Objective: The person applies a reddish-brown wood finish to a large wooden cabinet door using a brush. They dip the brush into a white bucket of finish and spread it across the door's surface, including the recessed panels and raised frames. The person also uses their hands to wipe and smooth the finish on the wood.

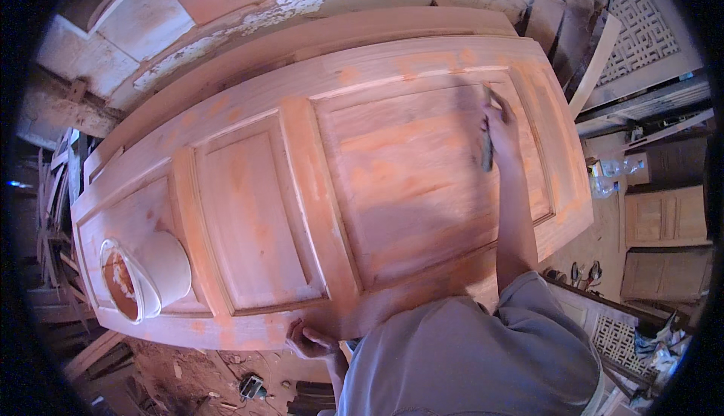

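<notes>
My right hand (498,118) is closed round a flat, elongated grey tool (487,157), over the large right-hand panel (407,190) of a wooden door (305,137). Orange patches mark the door's pale wood. At the near edge, my left hand (309,340) has curled fingers; whether they hold anything is unclear. A white bucket (167,269) with orange-brown material inside stands on the door's left end, with what looks like a smaller pale container at its mouth.
Behind the door are another board (377,27) and a stained wall (151,16). Timber scraps (56,220) crowd the left. To the right are lattice panels (633,31), wooden door panels (664,216) and plastic bottles (607,182). A power tool (251,386) lies on the floor below.
</notes>
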Tool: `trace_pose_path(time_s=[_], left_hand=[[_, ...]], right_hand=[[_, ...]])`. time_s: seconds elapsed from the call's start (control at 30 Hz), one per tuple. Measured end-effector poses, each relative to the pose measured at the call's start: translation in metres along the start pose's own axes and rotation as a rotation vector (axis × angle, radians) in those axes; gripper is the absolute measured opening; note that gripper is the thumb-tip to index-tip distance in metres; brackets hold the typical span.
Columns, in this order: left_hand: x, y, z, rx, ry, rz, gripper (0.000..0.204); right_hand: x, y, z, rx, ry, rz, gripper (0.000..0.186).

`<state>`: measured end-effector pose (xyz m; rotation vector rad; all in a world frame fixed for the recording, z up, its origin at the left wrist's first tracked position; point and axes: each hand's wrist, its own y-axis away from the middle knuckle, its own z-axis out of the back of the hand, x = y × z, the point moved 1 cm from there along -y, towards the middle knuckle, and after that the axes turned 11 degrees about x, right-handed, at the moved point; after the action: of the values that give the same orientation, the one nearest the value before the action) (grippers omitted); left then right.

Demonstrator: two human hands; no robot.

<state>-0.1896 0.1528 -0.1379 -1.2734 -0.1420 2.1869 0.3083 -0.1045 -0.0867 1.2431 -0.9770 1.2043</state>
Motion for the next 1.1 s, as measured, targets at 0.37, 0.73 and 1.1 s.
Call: trace_pose_path(time_s=[0.37, 0.73, 1.1], left_hand=[[-0.005, -0.014, 0.001, 0.036, -0.041, -0.03, 0.024], [0.016, 0.001, 0.002, 0.087, 0.03, 0.048, 0.028], [-0.04, 0.033, 0.016, -0.097, 0.063, -0.119, 0.024]], right_hand=[[0.0, 0.205, 0.077, 0.103, -0.131, -0.183, 0.036], [-0.045, 0.402, 0.113, 0.098, 0.279, -0.125, 0.049], [-0.145, 0.407, 0.089, 0.132, 0.676, 0.156, 0.062]])
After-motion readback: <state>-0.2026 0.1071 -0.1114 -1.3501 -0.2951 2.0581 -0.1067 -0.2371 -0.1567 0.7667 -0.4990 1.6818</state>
